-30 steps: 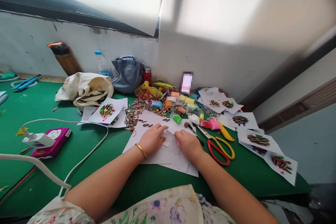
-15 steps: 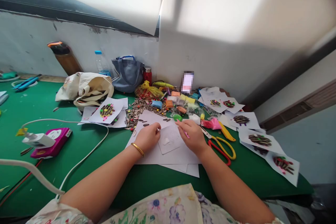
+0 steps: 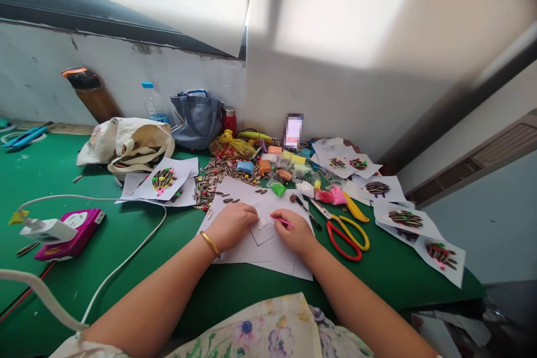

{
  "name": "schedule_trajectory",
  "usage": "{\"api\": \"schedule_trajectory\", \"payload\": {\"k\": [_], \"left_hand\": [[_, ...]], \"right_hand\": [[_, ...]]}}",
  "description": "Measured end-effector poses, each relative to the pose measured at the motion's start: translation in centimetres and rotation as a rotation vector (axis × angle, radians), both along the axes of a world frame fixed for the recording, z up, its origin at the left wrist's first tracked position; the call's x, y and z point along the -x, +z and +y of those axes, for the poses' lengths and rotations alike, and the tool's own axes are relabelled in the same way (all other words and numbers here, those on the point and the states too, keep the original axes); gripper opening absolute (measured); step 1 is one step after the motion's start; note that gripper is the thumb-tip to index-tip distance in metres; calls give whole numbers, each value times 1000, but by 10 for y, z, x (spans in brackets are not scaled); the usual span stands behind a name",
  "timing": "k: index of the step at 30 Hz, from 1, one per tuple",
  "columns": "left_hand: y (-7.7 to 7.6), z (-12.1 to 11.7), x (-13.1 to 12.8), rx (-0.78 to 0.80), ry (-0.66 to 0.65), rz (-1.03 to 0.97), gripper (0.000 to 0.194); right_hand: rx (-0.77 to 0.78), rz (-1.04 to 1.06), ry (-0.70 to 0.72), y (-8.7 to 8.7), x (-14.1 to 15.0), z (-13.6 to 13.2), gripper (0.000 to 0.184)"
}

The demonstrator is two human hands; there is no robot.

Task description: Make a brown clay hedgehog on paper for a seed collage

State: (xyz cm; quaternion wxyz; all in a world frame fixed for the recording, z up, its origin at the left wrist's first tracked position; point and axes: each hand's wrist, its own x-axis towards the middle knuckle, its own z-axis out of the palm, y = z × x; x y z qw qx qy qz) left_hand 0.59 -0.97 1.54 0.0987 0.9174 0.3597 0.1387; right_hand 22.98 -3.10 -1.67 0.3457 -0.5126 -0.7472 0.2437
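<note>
My right hand (image 3: 296, 233) pinches a slim pink stick-like tool (image 3: 282, 220), its left end over a small square of white paper (image 3: 265, 236). A bit of white material, perhaps clay, lies on that square, between my hands. My left hand (image 3: 233, 226) lies palm down at the square's left edge, fingers stretched toward it; the fingertips are partly hidden. Beneath both hands is a larger white sheet (image 3: 235, 255). A few sunflower seeds (image 3: 227, 200) lie near its top edge. A dark brush-like tool (image 3: 307, 211) rests right of my right hand.
Scissors (image 3: 344, 239) with red and yellow handles lie to the right. Loose sunflower seeds (image 3: 213, 179) and coloured clay packets (image 3: 265, 166) fill the back. Seed-decorated papers (image 3: 406, 219) line the right side. A white cable (image 3: 130, 267) and magenta power strip (image 3: 86, 235) occupy the left.
My right hand has moved left and down, bringing the pink tool over the small paper. The dark brush-like tool and more of the scissors are now uncovered. The view has shifted slightly right.
</note>
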Motion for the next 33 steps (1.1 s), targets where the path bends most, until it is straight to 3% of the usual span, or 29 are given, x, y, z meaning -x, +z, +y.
{"api": "schedule_trajectory", "payload": {"k": [4, 7, 11, 17, 25, 33], "left_hand": [[1, 0, 1, 37, -21, 10, 28], [2, -2, 4, 69, -43, 15, 30], [0, -9, 8, 85, -25, 65, 39], [-1, -21, 1, 58, 13, 151, 44], [-1, -18, -4, 47, 36, 96, 40], [-2, -19, -6, 41, 25, 124, 42]], "right_hand": [[-85, -35, 44, -1, -1, 1, 24], [-60, -47, -5, -1, -1, -1, 27], [2, -72, -79, 2, -2, -2, 12], [-7, -48, -62, 5, -3, -1, 12], [-25, -44, -48, 3, 1, -3, 12], [-138, -98, 33, 0, 2, -4, 13]]}}
